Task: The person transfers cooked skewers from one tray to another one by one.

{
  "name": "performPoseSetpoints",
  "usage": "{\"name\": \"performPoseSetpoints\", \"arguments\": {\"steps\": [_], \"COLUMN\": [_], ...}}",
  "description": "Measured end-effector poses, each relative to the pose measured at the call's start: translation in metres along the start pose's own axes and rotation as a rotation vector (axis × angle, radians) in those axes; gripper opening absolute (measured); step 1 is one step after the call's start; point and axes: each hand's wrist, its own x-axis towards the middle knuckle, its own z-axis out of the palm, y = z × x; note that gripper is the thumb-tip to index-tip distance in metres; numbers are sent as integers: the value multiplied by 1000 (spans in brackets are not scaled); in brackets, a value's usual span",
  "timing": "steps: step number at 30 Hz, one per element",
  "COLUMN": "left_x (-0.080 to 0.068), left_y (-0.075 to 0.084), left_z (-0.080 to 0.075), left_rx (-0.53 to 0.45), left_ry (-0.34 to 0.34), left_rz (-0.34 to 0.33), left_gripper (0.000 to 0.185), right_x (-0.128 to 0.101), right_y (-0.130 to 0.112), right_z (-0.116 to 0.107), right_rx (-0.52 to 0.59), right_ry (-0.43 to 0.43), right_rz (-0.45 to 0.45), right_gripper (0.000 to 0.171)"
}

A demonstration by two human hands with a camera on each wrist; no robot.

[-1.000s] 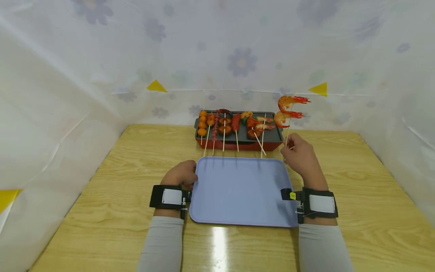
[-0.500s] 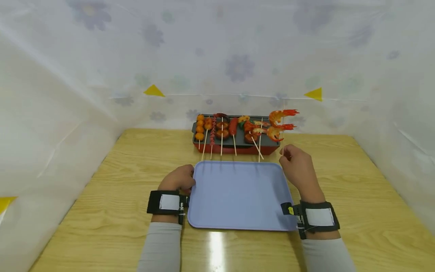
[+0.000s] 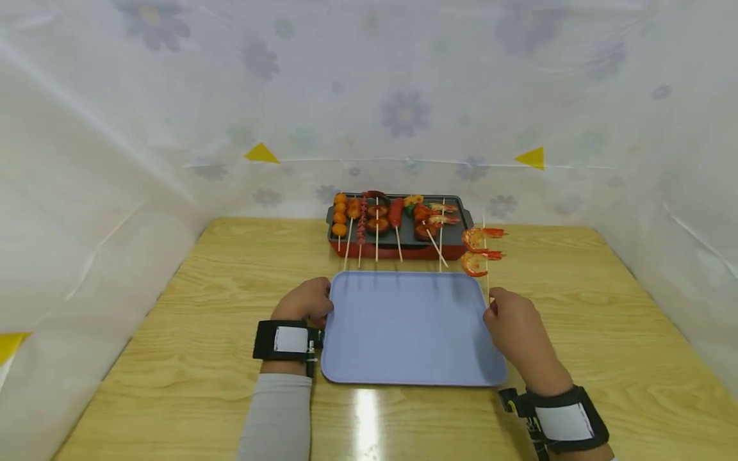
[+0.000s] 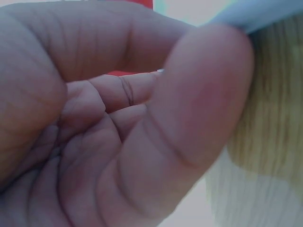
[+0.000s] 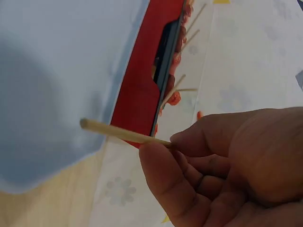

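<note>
My left hand (image 3: pixel 303 302) grips the left edge of a pale blue tray (image 3: pixel 403 333) that lies in front of a small grill. In the left wrist view the thumb (image 4: pixel 203 94) lies against the tray's edge. My right hand (image 3: pixel 519 326) pinches a shrimp skewer (image 3: pixel 475 239) low on its stick, beside the tray's right edge. Two orange-red shrimp sit one above the other on it, toward the far end. Up close in the right wrist view, the blunt end of the stick (image 5: pixel 113 130) sticks out past the thumb and forefinger, overlapping the tray's corner.
Behind the tray stands the red and black grill (image 3: pixel 369 250). Across it lie several skewers, among them orange balls (image 3: pixel 339 214), a sausage (image 3: pixel 396 212) and another shrimp skewer (image 3: pixel 444 219), their sticks overhanging the front. A pale flowered sheet (image 3: pixel 403 115) encloses the wooden table (image 3: pixel 190 333).
My right hand has drawn the shrimp skewer from by the grill's right end back toward me, down beside the tray's right edge. The left hand stays on the tray.
</note>
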Motion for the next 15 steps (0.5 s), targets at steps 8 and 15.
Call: {"name": "performPoseSetpoints", "arguments": {"steps": [8, 15], "left_x": [0, 2], "left_y": [0, 2], "left_z": [-1, -3], "left_rx": [6, 3], "left_ry": [-13, -17], "left_rz": [9, 11], "left_gripper": [27, 41], "right_x": [-21, -25], "right_y": [-2, -2], "right_z": [13, 11], "right_rx": [-63, -68], "right_ry": [-109, -122], "right_rz": [34, 15], "right_gripper": [19, 24]}}
